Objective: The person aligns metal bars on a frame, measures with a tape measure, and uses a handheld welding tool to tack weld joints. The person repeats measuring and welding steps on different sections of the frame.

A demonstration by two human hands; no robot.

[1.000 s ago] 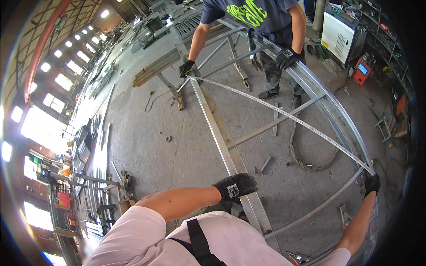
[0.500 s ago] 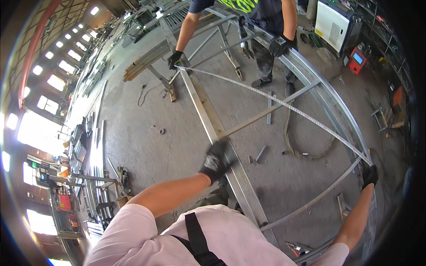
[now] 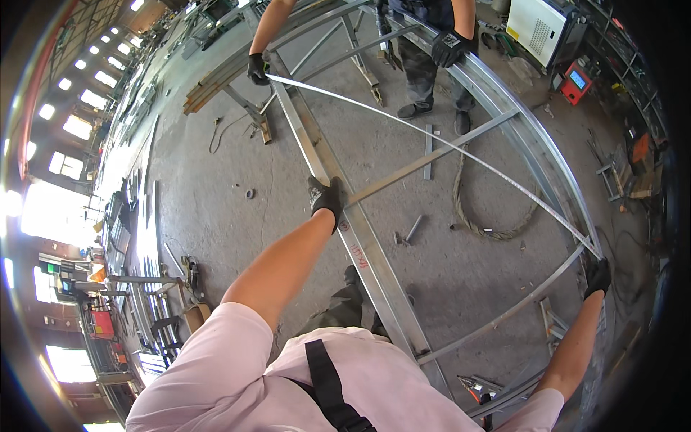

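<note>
One white measuring tape (image 3: 345,98) is stretching diagonally from a co-worker's black-gloved hand (image 3: 258,70) to your black-gloved right hand (image 3: 597,277) at the curved silver steel rail (image 3: 548,155). Your black-gloved left hand (image 3: 325,196) is resting on the straight silver steel beam (image 3: 379,284). The view is not showing whether either one is gripping.

The grey floor (image 3: 252,245) carries a small dark ring (image 3: 250,194) left of the left grip (image 3: 325,196), a short metal piece (image 3: 414,228) to that grip's right, and a thick cord (image 3: 475,227) looping between both grips.
</note>
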